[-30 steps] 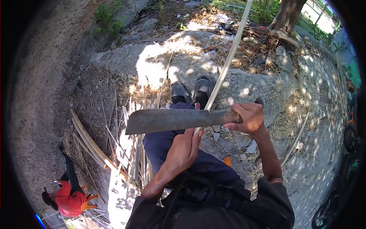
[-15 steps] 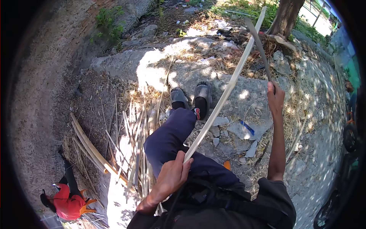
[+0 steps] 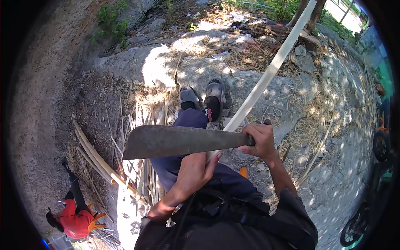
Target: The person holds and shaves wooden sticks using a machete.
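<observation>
My left hand (image 3: 193, 171) grips the near end of a long pale bamboo strip (image 3: 271, 68), which slants away up and to the right. In my right hand (image 3: 260, 141) is the handle of a machete (image 3: 175, 141). Its broad, dark blade lies crosswise, pointing left, over the strip's near part and just above my left hand. The blade hides a short stretch of the strip and part of my thigh. Whether blade and strip touch, I cannot tell.
Split bamboo strips (image 3: 143, 179) lie in a heap left of my legs, beside thicker curved poles (image 3: 93, 152). A person in red (image 3: 77, 218) sits at lower left. A stone ledge (image 3: 121, 62) runs past my shoes (image 3: 213, 96). Wheels (image 3: 354, 227) show at the right edge.
The machete has come from upright at the far right to lying crosswise near my left hand, my right hand drawn in closer. The strip's far end has shifted right.
</observation>
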A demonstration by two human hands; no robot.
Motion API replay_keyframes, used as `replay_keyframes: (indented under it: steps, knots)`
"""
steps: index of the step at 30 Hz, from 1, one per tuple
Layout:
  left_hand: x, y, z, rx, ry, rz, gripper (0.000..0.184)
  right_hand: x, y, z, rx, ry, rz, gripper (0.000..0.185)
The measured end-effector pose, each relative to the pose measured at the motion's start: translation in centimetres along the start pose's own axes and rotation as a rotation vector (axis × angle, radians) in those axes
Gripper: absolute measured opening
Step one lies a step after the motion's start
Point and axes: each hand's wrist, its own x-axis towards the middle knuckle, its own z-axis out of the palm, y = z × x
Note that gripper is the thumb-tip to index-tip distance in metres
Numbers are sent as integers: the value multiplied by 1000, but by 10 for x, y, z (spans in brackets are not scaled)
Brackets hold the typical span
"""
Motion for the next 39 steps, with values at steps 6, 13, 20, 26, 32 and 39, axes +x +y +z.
replay_keyframes:
  steps: [6, 13, 20, 26, 32, 39]
  knots:
    - [-7, 6, -8, -119, 28, 124, 29, 1, -14, -1, -98, -42, -90, 71]
    - [-9, 10, -14, -194, -30, 116, 33, 12, -17, -2, -128, 46, -157, 72]
    - [-4, 10, -24, -189, -12, 116, 36, 27, -9, -7, -267, 62, -202, 69]
    - [-13, 14, -36, -300, -80, -76, 26, 33, 9, -13, -302, 50, -199, 70]
    - [-35, -1, -38, -249, -106, -113, 24, 38, 60, -32, -277, 117, 6, 66]
    - [-86, -26, -55, -76, -178, -228, 27, 57, 186, -62, -278, 509, 336, 52]
